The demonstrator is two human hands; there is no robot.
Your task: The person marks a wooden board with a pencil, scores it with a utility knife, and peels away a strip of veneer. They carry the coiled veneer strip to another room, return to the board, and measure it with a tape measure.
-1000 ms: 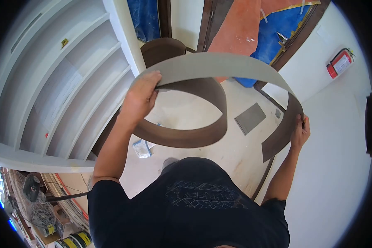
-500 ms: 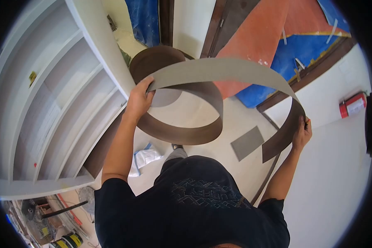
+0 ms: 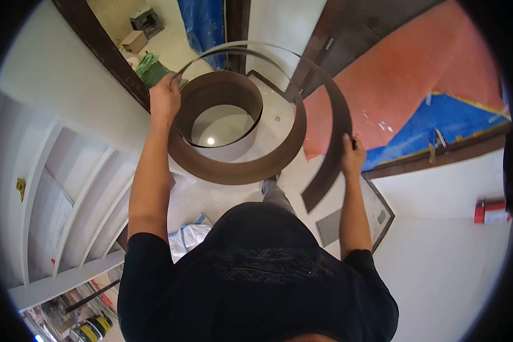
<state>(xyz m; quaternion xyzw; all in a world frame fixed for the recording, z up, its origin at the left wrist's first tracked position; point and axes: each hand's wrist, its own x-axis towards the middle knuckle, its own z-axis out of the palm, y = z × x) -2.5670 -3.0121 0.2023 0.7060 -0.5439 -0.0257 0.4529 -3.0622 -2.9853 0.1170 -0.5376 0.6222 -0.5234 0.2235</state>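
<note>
Both hands hold a long, bendy brown laminate strip (image 3: 337, 111) up in front of me. My left hand (image 3: 165, 100) is closed on its upper edge at the left, thumb on top. My right hand (image 3: 353, 155) pinches the strip near its free end, which hangs down and tapers in view above the floor. Between my hands the band arches away from me, seen nearly edge-on at the top. A loose loop (image 3: 242, 175) of the same brown material curves below, beside a standing coil (image 3: 191, 105) on the pale floor.
White curved shelving (image 3: 68, 171) stands at my left, with tools and cables (image 3: 88, 319) below it. A grey flat piece (image 3: 328, 228) and a white sack (image 3: 191, 233) lie on the floor. Orange sheeting (image 3: 416, 74) and blue sheeting (image 3: 410, 128) are ahead right. A red extinguisher (image 3: 492, 211) is far right.
My view has shifted forward and turned left, showing more of the doorway. Both hands have moved left in view with the strip, its grey face now mostly turned away.
</note>
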